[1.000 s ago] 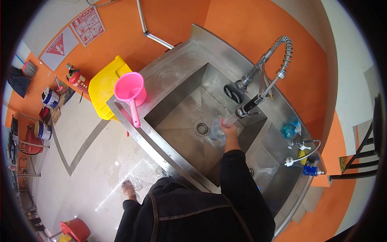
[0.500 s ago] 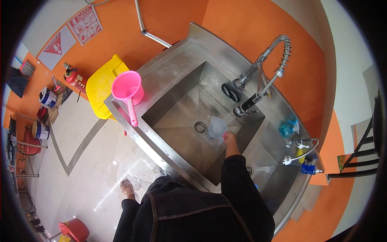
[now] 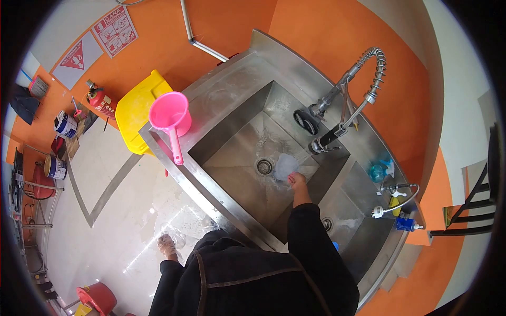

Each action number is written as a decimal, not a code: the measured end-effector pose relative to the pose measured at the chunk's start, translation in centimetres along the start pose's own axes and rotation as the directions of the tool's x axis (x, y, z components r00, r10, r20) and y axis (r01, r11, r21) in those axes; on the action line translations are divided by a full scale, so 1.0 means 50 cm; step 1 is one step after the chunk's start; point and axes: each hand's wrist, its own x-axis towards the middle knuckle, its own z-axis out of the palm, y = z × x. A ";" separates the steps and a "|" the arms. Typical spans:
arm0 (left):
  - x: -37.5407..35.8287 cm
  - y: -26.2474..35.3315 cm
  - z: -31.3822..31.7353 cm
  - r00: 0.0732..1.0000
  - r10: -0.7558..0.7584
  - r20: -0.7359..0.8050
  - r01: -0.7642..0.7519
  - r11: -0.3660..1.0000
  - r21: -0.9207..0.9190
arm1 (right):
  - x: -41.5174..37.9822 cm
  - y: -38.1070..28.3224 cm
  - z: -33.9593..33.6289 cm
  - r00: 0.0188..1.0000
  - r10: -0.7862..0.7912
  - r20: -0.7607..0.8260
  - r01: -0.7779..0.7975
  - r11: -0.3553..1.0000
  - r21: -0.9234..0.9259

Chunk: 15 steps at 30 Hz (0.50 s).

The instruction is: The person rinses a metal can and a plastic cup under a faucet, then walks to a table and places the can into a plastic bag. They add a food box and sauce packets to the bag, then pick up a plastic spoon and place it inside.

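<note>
My right hand reaches into the steel sink basin, its fingers closed on the edge of a translucent whitish plastic bag. The bag is beside the round drain, below the spray head of the faucet. Water wets the basin floor around it. Out to the left, away from the sink, my left hand is closed on thin clear plastic, which spreads past the fingers over the view of the floor. The exact shape of that plastic is hard to make out.
A pink dipper stands on the sink's left ledge, beside a yellow bin. To the right is a second basin. Spray bottles and a small tap line the back right rim. A red bucket is at lower left.
The bag in my right hand looks more bunched and has shifted slightly, with splashes now showing behind the drain. My left hand stays in place. The view has shifted a little.
</note>
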 end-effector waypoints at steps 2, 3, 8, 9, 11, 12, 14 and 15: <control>-0.011 0.028 -0.009 0.994 -0.107 0.009 0.106 0.993 0.045 | 0.000 0.001 0.005 0.999 -0.036 -0.003 0.036 0.999 0.013; -0.020 0.048 -0.015 0.987 -0.160 0.012 0.159 0.985 0.069 | 0.011 0.008 0.006 0.998 -0.065 -0.007 0.065 0.998 0.023; -0.057 0.109 -0.042 0.989 -0.144 0.015 0.140 0.980 0.140 | 0.021 0.013 0.020 0.988 -0.149 -0.031 0.148 0.989 -0.022; -0.061 0.111 -0.045 0.991 -0.133 0.011 0.131 0.983 0.130 | 0.048 0.013 0.017 0.996 -0.086 -0.021 0.088 0.992 0.092; -0.077 0.130 -0.060 0.997 -0.082 -0.013 0.083 0.977 0.197 | 0.078 0.013 0.015 1.000 -0.003 -0.012 0.006 0.964 0.265; -0.085 0.144 -0.072 0.996 -0.084 -0.022 0.087 0.969 0.232 | 0.078 0.011 0.016 1.000 0.020 -0.019 -0.012 0.945 0.327; -0.094 0.149 -0.082 0.990 -0.137 -0.045 0.143 0.972 0.188 | 0.093 0.011 0.018 0.997 0.067 0.040 -0.077 0.928 0.366; -0.100 0.156 -0.085 0.990 -0.121 -0.066 0.133 0.968 0.211 | 0.119 0.008 0.011 0.990 0.091 0.104 -0.121 0.931 0.344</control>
